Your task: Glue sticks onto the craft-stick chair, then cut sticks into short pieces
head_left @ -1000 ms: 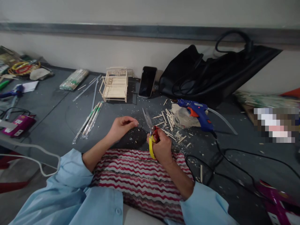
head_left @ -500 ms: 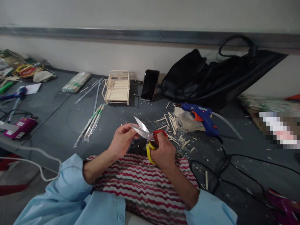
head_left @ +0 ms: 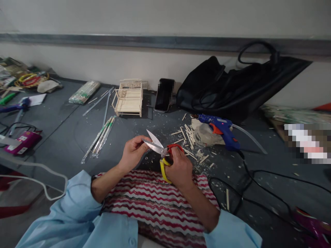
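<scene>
My right hand grips the red and yellow handles of a pair of scissors, whose blades stand apart and point to the left. Beside the blade tips, my left hand has its fingers pinched together, and whatever lies between them is too small or hidden to make out. Behind my hands stands a small model chair or bench of pale sticks. Short cut sticks and crumbs lie scattered right of the scissors. A striped red and white cloth covers my lap.
A blue glue gun rests on the right, its black cable running across the table. At the back are a phone and a black bag. Wrapped stick bundles and a fuller pack lie left.
The scissors and both hands have shifted only slightly; the blades remain apart beside my left fingers. The whole view has tilted a little.
</scene>
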Demonstrator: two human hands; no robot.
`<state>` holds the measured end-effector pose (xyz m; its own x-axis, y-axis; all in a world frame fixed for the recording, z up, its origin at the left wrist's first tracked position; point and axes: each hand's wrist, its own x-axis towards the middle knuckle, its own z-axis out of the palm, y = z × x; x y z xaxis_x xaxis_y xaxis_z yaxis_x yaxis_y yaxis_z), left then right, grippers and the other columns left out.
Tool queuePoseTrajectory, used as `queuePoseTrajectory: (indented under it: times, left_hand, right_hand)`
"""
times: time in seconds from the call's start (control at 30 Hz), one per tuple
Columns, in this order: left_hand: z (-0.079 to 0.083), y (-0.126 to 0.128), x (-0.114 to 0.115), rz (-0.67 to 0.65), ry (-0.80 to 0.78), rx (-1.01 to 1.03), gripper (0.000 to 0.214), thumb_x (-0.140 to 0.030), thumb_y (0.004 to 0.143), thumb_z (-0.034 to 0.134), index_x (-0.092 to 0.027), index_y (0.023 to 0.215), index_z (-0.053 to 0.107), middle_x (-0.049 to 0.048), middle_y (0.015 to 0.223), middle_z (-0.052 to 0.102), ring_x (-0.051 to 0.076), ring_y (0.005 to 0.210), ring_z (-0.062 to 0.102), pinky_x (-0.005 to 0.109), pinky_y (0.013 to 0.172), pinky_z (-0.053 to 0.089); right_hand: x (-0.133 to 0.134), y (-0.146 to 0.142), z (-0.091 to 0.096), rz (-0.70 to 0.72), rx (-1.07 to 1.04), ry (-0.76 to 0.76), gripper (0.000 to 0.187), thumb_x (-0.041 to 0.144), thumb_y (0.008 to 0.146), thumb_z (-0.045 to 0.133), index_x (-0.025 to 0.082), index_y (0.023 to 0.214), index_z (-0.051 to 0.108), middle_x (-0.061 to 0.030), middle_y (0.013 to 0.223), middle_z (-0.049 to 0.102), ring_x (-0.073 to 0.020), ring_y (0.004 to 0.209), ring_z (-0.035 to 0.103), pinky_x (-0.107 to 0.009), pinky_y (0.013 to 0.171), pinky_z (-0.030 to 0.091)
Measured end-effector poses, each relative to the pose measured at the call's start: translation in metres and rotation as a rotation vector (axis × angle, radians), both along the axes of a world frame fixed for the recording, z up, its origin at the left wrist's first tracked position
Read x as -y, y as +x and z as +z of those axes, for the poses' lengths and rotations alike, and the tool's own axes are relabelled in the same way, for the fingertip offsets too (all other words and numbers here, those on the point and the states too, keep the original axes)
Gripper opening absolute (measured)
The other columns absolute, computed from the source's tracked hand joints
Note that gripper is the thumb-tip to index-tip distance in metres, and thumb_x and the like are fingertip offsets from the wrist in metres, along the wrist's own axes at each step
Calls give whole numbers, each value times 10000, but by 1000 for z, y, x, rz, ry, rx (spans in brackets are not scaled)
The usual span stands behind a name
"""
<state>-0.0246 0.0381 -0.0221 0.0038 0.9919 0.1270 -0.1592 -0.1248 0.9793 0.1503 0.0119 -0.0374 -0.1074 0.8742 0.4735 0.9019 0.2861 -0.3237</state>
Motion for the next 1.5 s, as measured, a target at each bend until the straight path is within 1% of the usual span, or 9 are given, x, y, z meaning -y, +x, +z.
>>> queuePoseTrajectory:
  times: [0.13, 0.27, 0.5, 0.67, 0.8, 0.9, 1.2, 1.37, 1.5]
  left_hand:
    - [1, -3, 0, -15, 61, -49, 179, -345, 768, 668, -169, 789, 695, 16, 744, 662, 113, 686, 576, 219, 654, 457]
    - [3, -6, -1, -10, 99, -81, 151, -326, 772, 665, -181, 795, 699, 21, 768, 664, 118, 700, 578, 219, 659, 450]
    - [9, -10, 0, -24, 98, -154, 180, -356, 783, 649, -180, 783, 690, 19, 729, 640, 115, 642, 540, 217, 605, 422]
    - [12, -10, -1, -33, 48, -166, 184, -351, 788, 649, -172, 753, 667, -3, 669, 603, 95, 611, 499, 206, 589, 401]
    - [11, -7, -4, -65, -28, -77, 221, -374, 784, 650, -154, 784, 662, 8, 674, 621, 88, 586, 501, 208, 572, 405]
    - [10, -5, -5, -55, -51, -23, 232, -379, 774, 661, -147, 779, 660, 11, 665, 625, 82, 559, 491, 208, 548, 392]
    - [8, -3, -2, -64, -29, -52, 229, -374, 776, 654, -162, 692, 632, -12, 612, 572, 90, 566, 474, 208, 554, 377]
    - [7, -3, -1, -32, -28, -99, 202, -367, 770, 657, -167, 745, 661, -10, 632, 581, 95, 575, 480, 206, 561, 386]
    - [4, -4, -2, -58, 17, -112, 190, -358, 791, 636, -171, 791, 670, -6, 664, 582, 93, 595, 479, 203, 571, 389]
  right_hand:
    - [0, 0, 1, 9, 13, -6, 99, 266, 723, 490, 204, 799, 506, -33, 696, 564, -178, 658, 507, -273, 575, 319]
    - [0, 0, 3, 15, 25, -57, 105, 278, 724, 491, 205, 794, 518, -25, 657, 546, -174, 631, 498, -268, 555, 296]
    - [2, 1, -1, 6, 12, -127, 101, 304, 709, 512, 211, 746, 526, 11, 545, 487, -145, 512, 437, -254, 510, 256]
    - [1, 1, -6, -14, 31, -142, 104, 254, 752, 452, 204, 703, 529, 9, 521, 507, -136, 480, 446, -260, 517, 251]
    - [-2, 2, -5, -29, -80, -195, 104, 230, 749, 444, 200, 765, 542, 10, 575, 555, -129, 490, 468, -248, 511, 262]
    - [-2, 3, -1, -36, -154, -209, 94, 247, 744, 465, 206, 794, 534, 25, 579, 545, -124, 494, 464, -234, 515, 280]
    - [-1, -1, 2, -16, 10, -157, 61, 251, 727, 476, 217, 772, 498, 1, 612, 530, -155, 575, 485, -259, 538, 258]
    - [-1, -1, 2, -7, 26, -154, 83, 265, 723, 487, 215, 787, 499, -7, 632, 534, -164, 601, 492, -263, 545, 262]
    - [0, -1, 3, 4, 20, -167, 92, 281, 727, 490, 215, 790, 499, -8, 640, 540, -163, 605, 497, -264, 537, 252]
